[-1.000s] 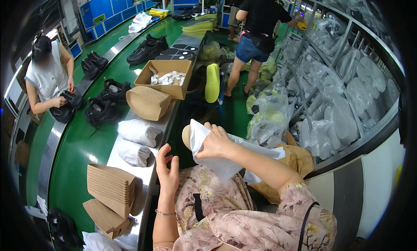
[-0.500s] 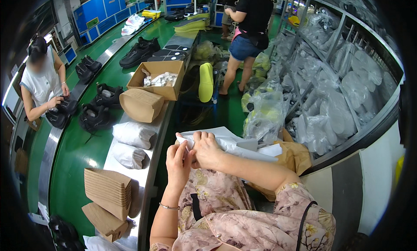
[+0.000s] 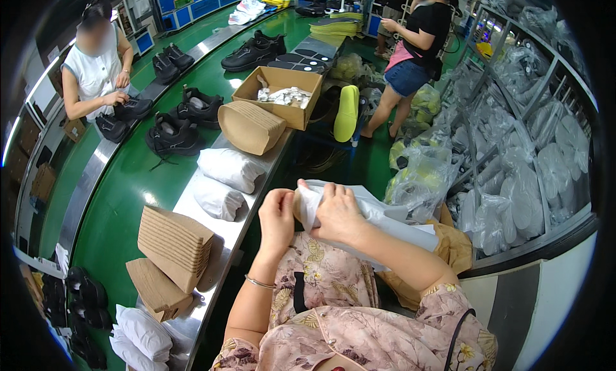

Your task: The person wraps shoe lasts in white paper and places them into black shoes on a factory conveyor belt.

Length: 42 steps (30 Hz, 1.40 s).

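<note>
In front of my lap a sheet of white tissue paper (image 3: 378, 207) is gathered around a tan, card-like piece (image 3: 297, 204), of which only a narrow strip shows. My right hand (image 3: 338, 214) grips the paper from above, fingers bent over it. At the left end of this bundle my left hand (image 3: 277, 222) is closed in a pinch; its fingertips are turned away and what they hold is hidden. Two white paper-wrapped bundles (image 3: 230, 169) lie on the metal ledge to the left, near stacked brown cardboard inserts (image 3: 174, 246).
Black shoes (image 3: 173, 135) stand on the green conveyor (image 3: 119, 207). Beyond the inserts is an open carton (image 3: 305, 118) with crumpled white bits. A co-worker (image 3: 96, 69) handles shoes across the belt; another person (image 3: 417, 50) stands ahead. A metal rack (image 3: 542, 146) of bagged soles fills the right.
The view has swung left, so the scene sits further right. My left hand's fingers have curled in from a looser hold, and the tan piece now shows at the paper's end.
</note>
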{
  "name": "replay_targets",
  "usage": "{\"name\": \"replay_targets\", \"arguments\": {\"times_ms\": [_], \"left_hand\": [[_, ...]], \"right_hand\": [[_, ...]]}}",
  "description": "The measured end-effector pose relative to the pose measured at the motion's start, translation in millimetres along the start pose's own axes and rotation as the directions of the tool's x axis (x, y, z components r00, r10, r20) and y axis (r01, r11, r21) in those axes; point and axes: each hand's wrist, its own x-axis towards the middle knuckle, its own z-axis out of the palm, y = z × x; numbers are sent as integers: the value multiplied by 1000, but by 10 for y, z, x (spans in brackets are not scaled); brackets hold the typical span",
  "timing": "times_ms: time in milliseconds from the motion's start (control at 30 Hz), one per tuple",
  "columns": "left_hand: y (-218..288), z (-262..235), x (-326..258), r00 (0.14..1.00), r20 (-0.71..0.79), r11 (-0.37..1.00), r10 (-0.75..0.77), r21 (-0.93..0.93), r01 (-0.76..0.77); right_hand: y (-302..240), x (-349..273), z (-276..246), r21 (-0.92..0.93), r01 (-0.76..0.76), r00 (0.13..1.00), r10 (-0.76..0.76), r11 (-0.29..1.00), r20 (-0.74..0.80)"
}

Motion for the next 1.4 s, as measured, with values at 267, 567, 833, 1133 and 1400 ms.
{"name": "replay_targets", "arguments": {"times_ms": [267,567,833,1133,1400], "left_hand": [[64,162,-106,949,78,926,304,209,-314],[-56,54,-30,984,93,988,153,-23,-152],[-555,-213,281,966,194,864,-171,-442,241],[105,45,-498,992,-92,996,-87,-37,84],[-887,597,-210,965,89,615,-248,-755,228]], "right_hand": [[-46,29,199,-72,10,1000,-11,997,-11],[-94,83,97,-78,1,1000,0,997,22],[-91,93,30,160,-54,998,48,986,42],[35,342,211,179,-282,938,310,943,-157],[-355,457,3,323,-279,863,384,904,-330]]}}
